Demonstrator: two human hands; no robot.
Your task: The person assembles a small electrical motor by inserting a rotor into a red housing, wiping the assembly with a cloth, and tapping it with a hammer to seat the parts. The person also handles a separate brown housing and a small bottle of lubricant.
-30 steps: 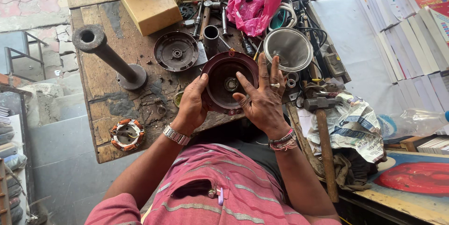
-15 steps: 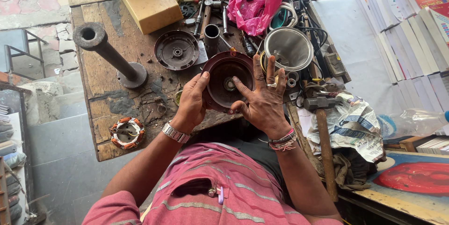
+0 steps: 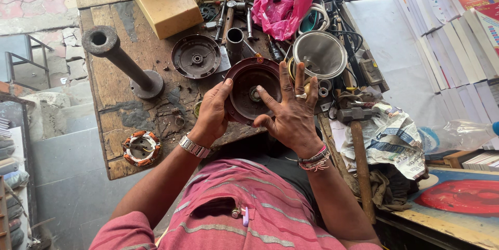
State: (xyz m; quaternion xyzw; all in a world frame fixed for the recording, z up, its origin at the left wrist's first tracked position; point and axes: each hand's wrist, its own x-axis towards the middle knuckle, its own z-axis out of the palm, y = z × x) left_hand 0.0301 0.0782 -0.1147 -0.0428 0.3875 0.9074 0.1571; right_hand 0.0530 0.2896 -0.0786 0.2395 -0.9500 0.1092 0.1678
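Both hands grip the round dark-red metal motor housing: left hand curled on its rim, right hand splayed; tilted, it might slip onto the worn wooden bench

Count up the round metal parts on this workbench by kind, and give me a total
Dark red round cover, held by the left hand and right hand: 1
Dark grey round cover: 1
Shiny steel bowl: 1
Copper-wound coil ring: 1
Total: 4
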